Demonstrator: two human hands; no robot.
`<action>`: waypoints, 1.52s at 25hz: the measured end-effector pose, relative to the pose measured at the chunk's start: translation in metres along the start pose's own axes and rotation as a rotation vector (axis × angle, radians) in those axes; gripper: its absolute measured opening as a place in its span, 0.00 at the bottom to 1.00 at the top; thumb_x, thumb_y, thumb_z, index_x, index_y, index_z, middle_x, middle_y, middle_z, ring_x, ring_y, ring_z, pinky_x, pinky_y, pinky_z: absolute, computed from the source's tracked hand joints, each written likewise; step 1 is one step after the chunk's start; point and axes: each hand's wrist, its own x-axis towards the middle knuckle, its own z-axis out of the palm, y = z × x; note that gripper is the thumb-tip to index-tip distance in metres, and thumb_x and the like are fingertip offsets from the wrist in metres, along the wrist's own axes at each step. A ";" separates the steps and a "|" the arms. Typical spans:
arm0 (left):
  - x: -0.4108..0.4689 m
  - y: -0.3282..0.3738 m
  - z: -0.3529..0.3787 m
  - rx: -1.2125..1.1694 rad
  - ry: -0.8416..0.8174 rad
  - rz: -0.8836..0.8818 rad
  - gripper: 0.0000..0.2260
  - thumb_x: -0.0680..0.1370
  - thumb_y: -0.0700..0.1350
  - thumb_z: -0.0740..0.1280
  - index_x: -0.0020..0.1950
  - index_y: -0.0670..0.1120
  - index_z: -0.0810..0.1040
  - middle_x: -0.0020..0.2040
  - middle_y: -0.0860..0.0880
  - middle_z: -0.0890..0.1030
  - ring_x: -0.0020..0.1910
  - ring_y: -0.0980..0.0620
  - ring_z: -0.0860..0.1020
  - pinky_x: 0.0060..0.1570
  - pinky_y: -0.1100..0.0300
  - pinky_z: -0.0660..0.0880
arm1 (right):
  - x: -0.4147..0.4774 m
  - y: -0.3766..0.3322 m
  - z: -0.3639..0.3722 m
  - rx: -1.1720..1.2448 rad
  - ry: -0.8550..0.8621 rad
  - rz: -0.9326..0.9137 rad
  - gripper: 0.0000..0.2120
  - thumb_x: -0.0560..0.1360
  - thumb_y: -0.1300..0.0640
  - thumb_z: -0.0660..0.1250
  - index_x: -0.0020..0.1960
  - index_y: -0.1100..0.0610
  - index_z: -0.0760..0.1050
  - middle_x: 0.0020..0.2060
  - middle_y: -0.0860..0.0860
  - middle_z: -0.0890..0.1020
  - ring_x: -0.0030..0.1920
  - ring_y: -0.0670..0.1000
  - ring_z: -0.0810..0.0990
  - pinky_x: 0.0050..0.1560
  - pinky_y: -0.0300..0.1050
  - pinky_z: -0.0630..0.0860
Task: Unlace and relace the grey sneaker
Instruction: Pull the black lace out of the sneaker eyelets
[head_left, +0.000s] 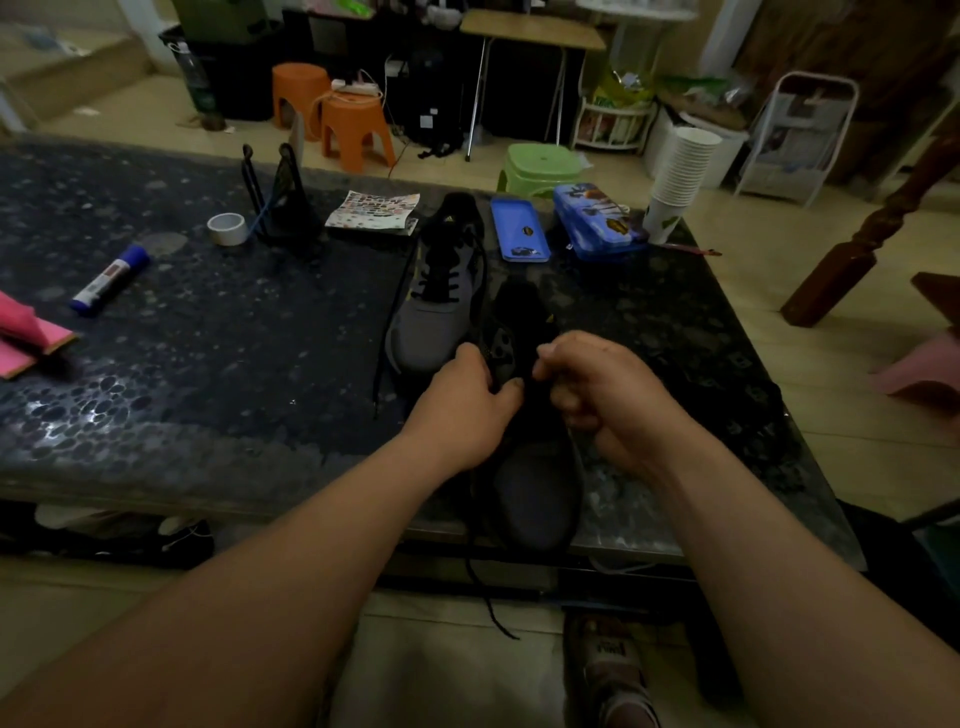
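As left hand (467, 405) grips sneaker (540, 491), right hand (597, 389) curled

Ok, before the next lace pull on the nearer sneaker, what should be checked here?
1. Grey mesh sneaker flat on dark speckled table: ok.
2. Left hand grips its upper: ok.
3. Right hand pinches a lace: cannot tell, too dark.
4. Black lace end kept on the table: not ok, it hangs over the edge.
5. Second grey sneaker out of the way: ok, it lies beyond the hands.
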 end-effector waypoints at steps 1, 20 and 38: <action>0.000 0.000 0.002 0.008 0.013 0.006 0.14 0.80 0.55 0.68 0.50 0.48 0.67 0.46 0.49 0.77 0.42 0.50 0.76 0.35 0.54 0.66 | -0.001 -0.002 -0.003 -0.112 -0.002 0.050 0.12 0.81 0.53 0.68 0.39 0.56 0.76 0.34 0.53 0.74 0.25 0.47 0.65 0.23 0.39 0.57; -0.005 0.004 0.001 0.077 0.065 -0.013 0.17 0.83 0.56 0.65 0.40 0.48 0.69 0.41 0.48 0.75 0.39 0.48 0.74 0.37 0.54 0.66 | -0.047 0.007 -0.026 -0.383 0.009 -0.178 0.12 0.81 0.52 0.69 0.42 0.57 0.82 0.31 0.50 0.80 0.34 0.47 0.76 0.40 0.44 0.71; -0.043 0.008 0.020 0.238 -0.196 0.586 0.12 0.80 0.57 0.63 0.50 0.52 0.82 0.57 0.50 0.77 0.57 0.47 0.75 0.58 0.48 0.74 | 0.004 0.001 -0.003 -0.373 -0.016 0.038 0.09 0.76 0.55 0.76 0.38 0.57 0.85 0.34 0.51 0.86 0.38 0.49 0.84 0.45 0.47 0.79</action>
